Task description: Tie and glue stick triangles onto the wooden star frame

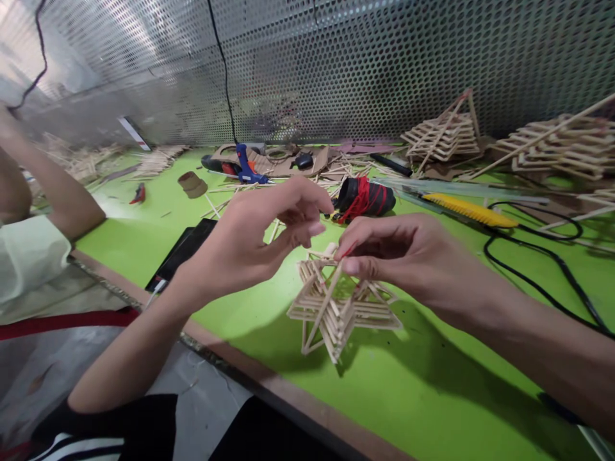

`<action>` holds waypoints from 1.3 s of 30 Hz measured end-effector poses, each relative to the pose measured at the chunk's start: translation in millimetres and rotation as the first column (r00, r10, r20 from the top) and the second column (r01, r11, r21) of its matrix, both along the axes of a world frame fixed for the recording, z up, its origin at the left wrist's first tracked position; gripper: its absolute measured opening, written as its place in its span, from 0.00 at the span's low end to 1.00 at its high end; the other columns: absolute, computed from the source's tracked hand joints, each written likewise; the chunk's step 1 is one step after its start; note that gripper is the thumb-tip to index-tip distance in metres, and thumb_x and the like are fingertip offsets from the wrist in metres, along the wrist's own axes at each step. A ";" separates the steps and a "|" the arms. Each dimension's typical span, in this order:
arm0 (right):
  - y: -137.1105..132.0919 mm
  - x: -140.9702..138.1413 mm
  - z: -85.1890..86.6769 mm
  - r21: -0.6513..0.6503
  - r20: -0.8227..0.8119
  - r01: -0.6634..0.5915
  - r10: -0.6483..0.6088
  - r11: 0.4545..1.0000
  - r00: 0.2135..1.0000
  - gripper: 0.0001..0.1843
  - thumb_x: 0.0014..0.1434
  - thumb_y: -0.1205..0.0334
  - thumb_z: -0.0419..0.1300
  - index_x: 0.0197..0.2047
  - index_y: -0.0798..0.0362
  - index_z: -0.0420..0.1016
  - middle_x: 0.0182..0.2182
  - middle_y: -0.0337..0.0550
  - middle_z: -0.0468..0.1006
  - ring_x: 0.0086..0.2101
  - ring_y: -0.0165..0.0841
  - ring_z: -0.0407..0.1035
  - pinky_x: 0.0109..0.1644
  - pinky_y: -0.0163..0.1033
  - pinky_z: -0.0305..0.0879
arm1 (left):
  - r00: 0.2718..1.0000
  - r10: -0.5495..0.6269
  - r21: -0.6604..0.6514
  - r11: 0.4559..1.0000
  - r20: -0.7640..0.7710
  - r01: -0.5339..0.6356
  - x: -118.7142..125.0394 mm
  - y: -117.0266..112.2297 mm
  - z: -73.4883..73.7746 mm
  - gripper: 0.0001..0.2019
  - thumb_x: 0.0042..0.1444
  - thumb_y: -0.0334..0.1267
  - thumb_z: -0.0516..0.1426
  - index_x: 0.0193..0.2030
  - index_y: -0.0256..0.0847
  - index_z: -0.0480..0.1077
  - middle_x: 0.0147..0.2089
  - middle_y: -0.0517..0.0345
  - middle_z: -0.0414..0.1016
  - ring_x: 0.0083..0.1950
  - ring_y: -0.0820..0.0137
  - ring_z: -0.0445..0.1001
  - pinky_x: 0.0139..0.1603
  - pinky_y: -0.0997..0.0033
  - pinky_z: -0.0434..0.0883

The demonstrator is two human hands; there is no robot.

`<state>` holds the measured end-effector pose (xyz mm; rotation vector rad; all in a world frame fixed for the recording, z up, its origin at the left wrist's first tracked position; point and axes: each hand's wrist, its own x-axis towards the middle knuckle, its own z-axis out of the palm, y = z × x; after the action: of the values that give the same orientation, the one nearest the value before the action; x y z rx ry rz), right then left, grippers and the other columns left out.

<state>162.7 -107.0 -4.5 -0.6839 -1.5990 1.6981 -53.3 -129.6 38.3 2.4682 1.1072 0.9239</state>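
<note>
A star-shaped frame of thin wooden sticks (339, 307) hangs above the green table (432, 397), held at its top. My right hand (398, 256) pinches the frame's upper tip, with a bit of red thread showing at the fingertips. My left hand (269, 234) is just to the left of it, fingers curled in a pinch near the same tip; what it holds is too small to make out. A black spool wound with red thread (365, 197) lies on the table just behind my hands.
A blue glue gun (247, 165), a yellow tool (468, 209) with black cable (552, 282), a black phone (185, 253) and loose sticks lie around. Stacked stick frames (444, 136) stand at the back right. Another person's arm (52, 192) is at the left. A perforated metal wall stands behind the table.
</note>
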 end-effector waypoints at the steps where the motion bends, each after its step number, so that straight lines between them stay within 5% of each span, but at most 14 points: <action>1: -0.2 0.3 0.2 -0.001 0.008 0.001 -0.001 1.000 1.000 0.11 0.45 0.64 0.76 0.31 0.54 0.81 0.31 0.40 0.79 0.31 0.28 0.73 0.34 0.28 0.69 | 0.999 -0.013 -0.051 0.999 -0.032 0.011 -3.7 -1.1 -0.7 0.06 0.65 0.38 0.57 0.46 0.40 0.68 0.38 0.58 0.74 0.37 0.72 0.75 0.38 0.71 0.73; 6: -0.7 -0.1 0.6 0.014 0.048 0.025 -0.026 1.000 0.999 0.12 0.44 0.60 0.77 0.30 0.54 0.82 0.30 0.41 0.79 0.30 0.28 0.72 0.33 0.29 0.69 | 0.919 -0.072 -0.329 0.942 -0.387 -0.065 -23.2 -14.6 -18.0 0.19 0.61 0.54 0.59 0.49 0.42 0.67 0.46 0.57 0.74 0.46 0.67 0.74 0.43 0.70 0.69; 10: 0.2 -0.7 -0.4 0.069 0.043 0.036 -0.039 0.997 0.998 0.13 0.45 0.57 0.77 0.30 0.53 0.82 0.30 0.41 0.79 0.31 0.29 0.72 0.33 0.30 0.69 | 0.926 -0.100 -0.454 0.887 -0.364 -0.083 -24.3 -29.7 -38.3 0.17 0.64 0.52 0.56 0.51 0.42 0.66 0.49 0.55 0.72 0.46 0.67 0.73 0.44 0.70 0.69; 15: 0.9 1.6 -0.9 0.114 0.073 0.042 -0.051 0.993 0.996 0.14 0.48 0.52 0.75 0.30 0.54 0.81 0.30 0.43 0.79 0.31 0.32 0.73 0.33 0.33 0.70 | 0.963 0.001 -0.486 0.863 -0.269 -0.137 -10.7 -43.8 -52.1 0.11 0.66 0.46 0.54 0.46 0.41 0.65 0.44 0.57 0.74 0.44 0.68 0.73 0.42 0.70 0.69; 22: 0.9 4.7 -2.4 0.142 0.066 0.052 -0.062 0.989 0.996 0.11 0.51 0.54 0.74 0.31 0.51 0.81 0.30 0.40 0.77 0.31 0.29 0.71 0.33 0.30 0.68 | 0.961 0.071 -0.414 0.892 -0.266 -0.181 0.3 -54.2 -60.4 0.09 0.66 0.44 0.52 0.43 0.40 0.63 0.38 0.57 0.75 0.35 0.69 0.73 0.32 0.71 0.67; 35: -1.2 5.4 2.1 0.123 0.105 0.047 -0.060 0.991 0.993 0.08 0.53 0.57 0.73 0.31 0.49 0.81 0.30 0.39 0.76 0.31 0.27 0.69 0.34 0.30 0.66 | 0.942 0.160 -0.012 0.985 -0.294 -0.171 10.7 -61.2 -72.4 0.10 0.66 0.39 0.52 0.33 0.40 0.62 0.27 0.61 0.68 0.25 0.71 0.66 0.25 0.71 0.62; 39: -1.0 6.4 1.4 0.140 0.115 0.059 -0.075 0.988 0.991 0.09 0.53 0.55 0.73 0.31 0.50 0.81 0.30 0.39 0.76 0.32 0.28 0.70 0.34 0.31 0.66 | 0.954 0.114 -0.150 0.976 -0.276 -0.160 6.1 -58.9 -66.3 0.11 0.67 0.40 0.52 0.33 0.40 0.61 0.28 0.62 0.68 0.27 0.72 0.67 0.26 0.74 0.63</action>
<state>169.0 -108.0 -3.1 -0.7744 -1.7368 1.5086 -47.1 -188.5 -28.0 2.4464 1.3979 0.5127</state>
